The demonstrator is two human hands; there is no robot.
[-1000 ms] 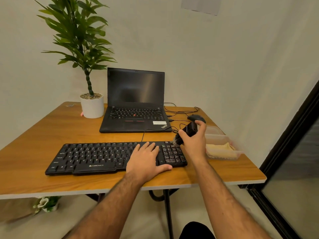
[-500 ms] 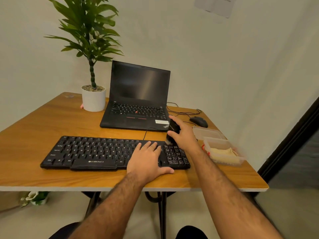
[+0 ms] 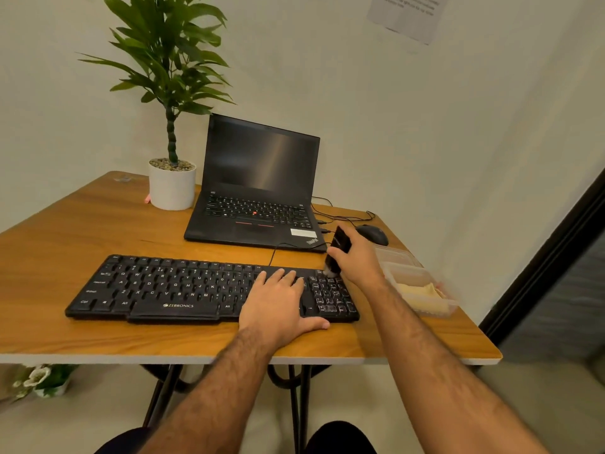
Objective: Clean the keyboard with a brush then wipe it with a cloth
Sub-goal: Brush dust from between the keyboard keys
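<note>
A: Right hand (image 3: 358,257) is up at the far right corner of the keyboard (image 3: 183,290), fingers curled round the black brush (image 3: 339,249). Firm grip there, the handle tilted up and away toward the laptop (image 3: 258,188).

B: And the bristle end is down. Pale bristles sit right at the top edge of the number pad, touching the keys as far as I can tell.

A: Forearm comes in from the lower right, wrist bent over the pad. Now the left hand (image 3: 278,306): flat, palm down, fingers straight and spread over the keys just left of the number pad.

B: Thumb stuck out to the right along the keyboard's near edge. Nothing held in that one; it presses on the board.

A: The keyboard lies across the near half of the wooden table (image 3: 65,244), long side toward the person.

B: The cloth (image 3: 422,294), pale yellow, lies in the clear container (image 3: 397,276) just right of the keyboard, with the mouse (image 3: 373,234) beyond it and a potted plant (image 3: 172,178) left of the laptop.
</note>
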